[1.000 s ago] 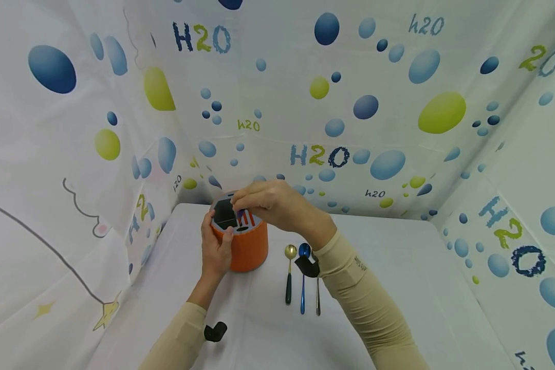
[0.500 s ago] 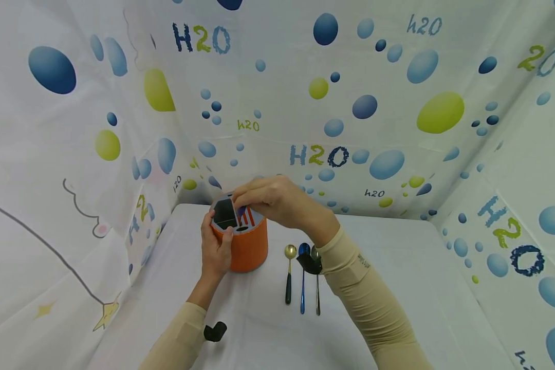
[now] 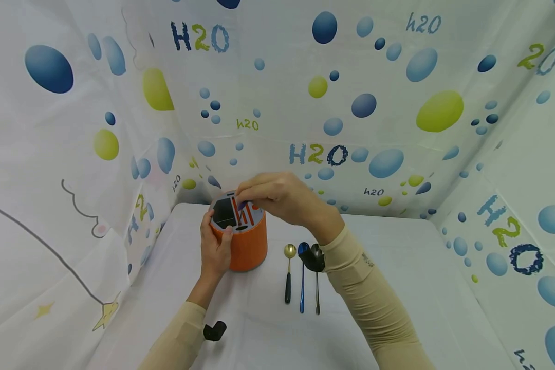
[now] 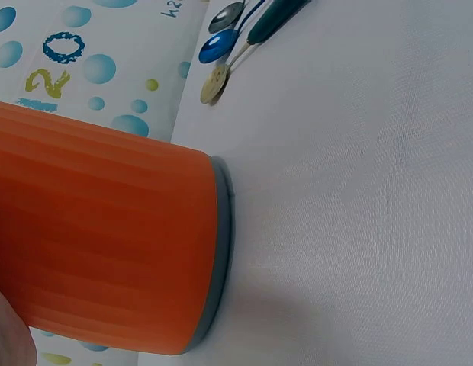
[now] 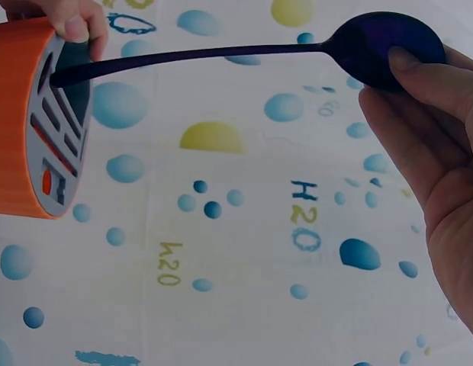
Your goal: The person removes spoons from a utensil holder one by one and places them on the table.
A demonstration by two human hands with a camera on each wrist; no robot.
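Note:
My right hand [image 3: 282, 198] pinches a dark purple spoon [image 5: 378, 46] by its bowl, thumb on one face and fingers behind. The spoon's handle points down to the slotted top of an orange utensil holder [image 3: 250, 249], its end right at an oval hole near the edge, as the right wrist view shows. My left hand [image 3: 217, 252] grips the holder's near left side, thumb at the top rim. That grey top has a large dark opening and several narrow slots. In the left wrist view the holder's orange wall [image 4: 107, 229] and grey base rim fill the left.
Right of the holder, three spoons lie side by side on the white table [image 3: 398, 298]: a gold one [image 3: 290, 251] with a dark green handle, a blue one [image 3: 302, 293] and a silver one [image 3: 317, 295]. A patterned white curtain [image 3: 282, 103] surrounds the table.
My right hand, with the purple spoon, has shifted slightly up and to the right, showing more of the holder's slots. The left hand and holder stay practically in place.

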